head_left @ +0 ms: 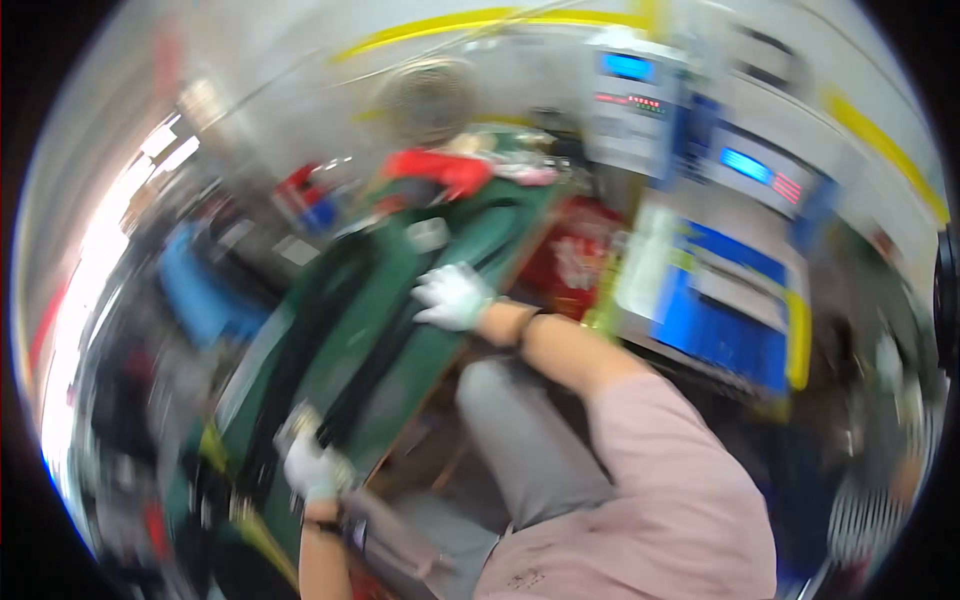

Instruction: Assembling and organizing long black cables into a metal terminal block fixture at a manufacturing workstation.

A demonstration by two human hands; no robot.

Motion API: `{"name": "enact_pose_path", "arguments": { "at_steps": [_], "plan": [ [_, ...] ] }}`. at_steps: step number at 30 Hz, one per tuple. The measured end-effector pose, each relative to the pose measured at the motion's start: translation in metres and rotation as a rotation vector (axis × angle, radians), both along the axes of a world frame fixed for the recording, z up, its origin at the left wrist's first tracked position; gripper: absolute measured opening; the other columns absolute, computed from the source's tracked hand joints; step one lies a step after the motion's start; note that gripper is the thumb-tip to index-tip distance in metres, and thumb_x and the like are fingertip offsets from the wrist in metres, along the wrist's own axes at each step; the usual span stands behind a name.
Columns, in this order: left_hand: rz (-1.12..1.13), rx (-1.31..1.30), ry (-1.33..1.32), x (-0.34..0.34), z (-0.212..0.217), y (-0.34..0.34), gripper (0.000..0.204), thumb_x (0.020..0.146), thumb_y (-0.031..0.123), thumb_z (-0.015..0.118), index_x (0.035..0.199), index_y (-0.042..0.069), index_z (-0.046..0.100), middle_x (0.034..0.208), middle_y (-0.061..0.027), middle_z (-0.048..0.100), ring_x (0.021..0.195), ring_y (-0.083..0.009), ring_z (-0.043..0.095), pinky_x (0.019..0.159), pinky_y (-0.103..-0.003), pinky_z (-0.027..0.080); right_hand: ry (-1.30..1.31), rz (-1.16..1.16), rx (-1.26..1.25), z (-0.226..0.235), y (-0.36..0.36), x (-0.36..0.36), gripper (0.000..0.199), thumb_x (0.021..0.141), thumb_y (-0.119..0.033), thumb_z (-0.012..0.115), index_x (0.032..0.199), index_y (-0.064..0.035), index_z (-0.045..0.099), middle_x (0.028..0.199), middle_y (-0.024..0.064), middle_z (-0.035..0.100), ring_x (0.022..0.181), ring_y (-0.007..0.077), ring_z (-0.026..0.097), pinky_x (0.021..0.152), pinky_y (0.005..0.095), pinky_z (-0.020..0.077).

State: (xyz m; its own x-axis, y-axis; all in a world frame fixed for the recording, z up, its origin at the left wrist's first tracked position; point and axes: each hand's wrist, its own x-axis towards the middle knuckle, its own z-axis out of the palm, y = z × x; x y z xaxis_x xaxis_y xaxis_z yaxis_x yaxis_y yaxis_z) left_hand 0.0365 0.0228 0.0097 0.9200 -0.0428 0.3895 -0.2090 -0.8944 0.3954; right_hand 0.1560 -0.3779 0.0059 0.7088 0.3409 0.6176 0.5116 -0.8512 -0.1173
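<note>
A long black strip (375, 375), its kind unclear through the blur, runs along a green-topped table (415, 385). My right hand (452, 297), in a white glove, lies over this strip, its fingers stretched out and a little apart. Closer to me, my left hand (312, 468), also gloved in white, is at the strip's near part. Motion smears its fingers, so whether they grip is unclear. Another dark length (290, 375) lies to the left, roughly parallel, and bends round at the far end. A small white item (428, 235) sits beyond my right hand.
Red cloth (440, 172) lies at the table's far end, with a round fan-like object (428, 98) behind. To the right stand a white machine with a blue display (630, 115) and a blue panel (715, 320). A red bag (580, 255) is beside the table; blue material (205, 290) is left.
</note>
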Motion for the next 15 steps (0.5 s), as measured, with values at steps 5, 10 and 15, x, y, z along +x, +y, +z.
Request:
{"name": "enact_pose_path", "arguments": {
  "at_steps": [5, 10, 15],
  "plan": [
    [0.089, 0.371, -0.042, 0.024, -0.002, -0.053, 0.032, 0.071, 0.021, 0.074, 0.101, 0.018, 0.068, 0.092, -0.011, 0.068, 0.088, -0.0324, 0.065, 0.079, -0.045, 0.051, 0.081, 0.062, -0.012, -0.029, -0.087, 0.012, 0.049, 0.085, -0.038, 0.064, 0.122, -0.0066, 0.061, 0.129, 0.0195, 0.057, 0.12, 0.0373, 0.049, 0.101, 0.048, 0.0384],
    [0.216, 0.384, -0.015, -0.004, -0.002, -0.049, 0.029, 0.074, 0.02, 0.072, 0.101, 0.018, 0.062, 0.093, -0.0081, 0.065, 0.093, -0.0292, 0.063, 0.081, -0.044, 0.048, 0.161, 0.234, 0.021, -0.037, -0.082, 0.038, 0.045, 0.082, -0.029, 0.068, 0.119, -0.0053, 0.061, 0.129, 0.0187, 0.057, 0.12, 0.038, 0.05, 0.102, 0.0457, 0.0396],
    [0.243, 0.448, 0.019, 0.003, 0.0, -0.059, 0.027, 0.074, 0.019, 0.07, 0.099, 0.018, 0.06, 0.093, -0.007, 0.064, 0.092, -0.0282, 0.062, 0.081, -0.044, 0.046, 0.2, 0.239, 0.08, -0.041, -0.088, 0.056, 0.039, 0.082, -0.023, 0.068, 0.117, -0.0051, 0.062, 0.127, 0.016, 0.058, 0.119, 0.0362, 0.051, 0.101, 0.0429, 0.042]
  ]
}}
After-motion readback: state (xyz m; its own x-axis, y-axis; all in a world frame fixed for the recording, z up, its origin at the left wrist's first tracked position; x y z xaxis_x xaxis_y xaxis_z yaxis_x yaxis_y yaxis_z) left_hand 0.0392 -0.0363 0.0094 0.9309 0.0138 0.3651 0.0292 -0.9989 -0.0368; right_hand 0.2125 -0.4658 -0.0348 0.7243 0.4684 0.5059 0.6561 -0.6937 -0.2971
